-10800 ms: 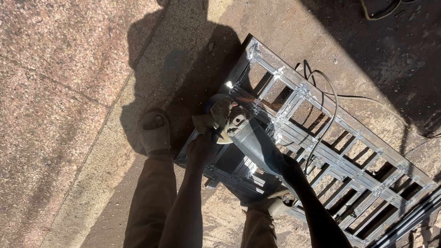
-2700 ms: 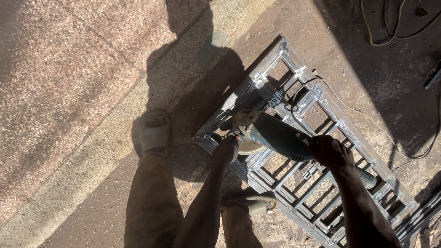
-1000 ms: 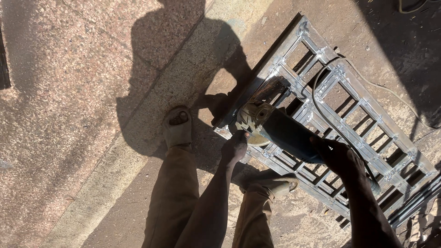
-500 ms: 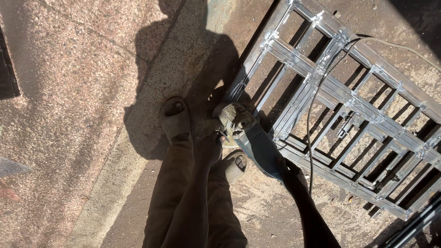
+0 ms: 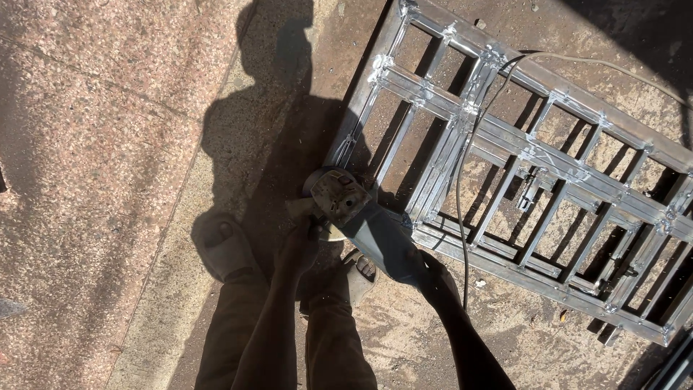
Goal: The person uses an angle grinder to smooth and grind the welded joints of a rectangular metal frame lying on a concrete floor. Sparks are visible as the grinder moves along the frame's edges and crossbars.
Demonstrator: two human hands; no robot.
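I hold a grey angle grinder (image 5: 361,220) with both hands above the near left corner of a welded metal grid frame (image 5: 534,166) that lies flat on the ground. My left hand (image 5: 302,242) grips the side handle by the grinder's head. My right hand (image 5: 433,278) is wrapped around the rear of its body. The grinder's cable (image 5: 465,180) runs up across the frame toward the top right. My two sandalled feet (image 5: 227,245) stand just left of and below the frame's corner.
The frame rests on rough concrete; a strip of speckled stone paving (image 5: 86,180) fills the left side. My shadow (image 5: 274,123) falls across the paving edge. Dark metal bars (image 5: 675,368) poke in at the bottom right corner.
The view has shifted so the frame sits further right and higher. The grinder has come off the frame's bars to its near left corner, and my feet have stepped back beside it.
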